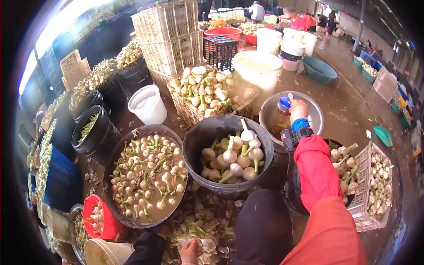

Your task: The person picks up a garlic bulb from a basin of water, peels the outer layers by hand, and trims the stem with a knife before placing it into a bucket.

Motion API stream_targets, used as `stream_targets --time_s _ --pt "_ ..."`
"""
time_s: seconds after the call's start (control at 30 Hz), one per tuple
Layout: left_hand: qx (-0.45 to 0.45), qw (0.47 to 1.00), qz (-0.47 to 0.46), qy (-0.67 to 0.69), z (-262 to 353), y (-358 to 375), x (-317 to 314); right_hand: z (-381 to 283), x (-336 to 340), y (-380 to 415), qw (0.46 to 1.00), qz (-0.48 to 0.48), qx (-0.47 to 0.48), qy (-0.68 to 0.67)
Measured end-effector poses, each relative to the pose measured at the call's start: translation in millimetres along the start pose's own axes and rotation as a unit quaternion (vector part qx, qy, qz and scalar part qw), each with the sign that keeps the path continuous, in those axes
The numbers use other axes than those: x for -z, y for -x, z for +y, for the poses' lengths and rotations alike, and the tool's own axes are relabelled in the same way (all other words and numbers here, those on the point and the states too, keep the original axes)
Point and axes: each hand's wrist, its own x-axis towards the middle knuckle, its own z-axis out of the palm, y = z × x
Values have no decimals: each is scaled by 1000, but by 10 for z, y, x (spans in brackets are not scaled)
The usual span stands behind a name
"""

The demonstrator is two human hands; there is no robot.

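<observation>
My right hand (299,110), with a blue cuff and a dark wrist device, is closed around a clear jar (282,118) with a blue lid. Yellowish-brown contents show inside the jar, which is above a metal basin (314,115). My left hand (191,253) is low at the bottom edge, its fingers curled, over a heap of garlic peelings (207,229). Whatever it may hold is hidden. Between the hands stands a dark tub (194,154) with peeled, short-stemmed garlic bulbs (236,170).
A wide basin of garlic in murky water (148,185) stands left of the tub. Beyond are a crate of garlic (201,90), a white bucket (148,106) and stacked crates (168,48). Another garlic crate (373,185) stands right. A red bucket (100,218) is left. People work farther back.
</observation>
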Motion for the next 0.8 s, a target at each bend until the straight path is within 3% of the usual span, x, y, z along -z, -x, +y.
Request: stream_targets --time_s 0.03,0.07,0.13,0.2,0.27,0.3,0.33,0.37,0.4,0.43,0.53,0.57,0.6,0.67,0.7,0.8 --pt "7 1000 4 2 -30 -33 12 12 -40 29 1000 -5 -2 1" --pt "10 1000 6 -1 -61 -60 17 10 -79 70 991 23 -50 -125" --pt "18 1000 9 22 -74 -45 1 -87 -18 240 915 81 -144 -367" --pt "29 999 -2 29 -82 -63 28 -115 42 241 936 104 -125 -311" --pt "12 999 -22 34 -148 -124 64 -14 -42 28 983 20 -128 -134" --pt "12 999 -19 39 -161 -136 58 13 -5 53 997 10 -51 -51" --pt "10 999 -25 26 -163 -140 37 30 -6 103 997 44 -29 -64" --pt "9 999 -26 16 -173 -135 47 254 -249 -55 993 71 90 4" --pt "1 999 -39 16 -199 -143 74 236 -97 74 981 100 149 69" --pt "-17 1000 -21 1 -171 -78 34 230 -111 79 992 108 37 -60" --pt "-24 999 -39 1 -199 -101 70 358 -189 43 953 140 43 -267" --pt "-20 999 -46 8 -214 -118 75 269 -66 81 951 102 -35 -289" --pt "-16 998 -55 15 -212 -123 67 27 311 347 954 68 -27 -292" --pt "-5 998 -66 23 -126 -68 27 -323 691 645 894 18 -42 -446" --pt "-5 998 -64 24 -96 -56 6 -455 833 771 895 16 -40 -445" --pt "-5 998 -55 36 -93 -73 -27 -866 1238 1229 813 -45 75 -576"
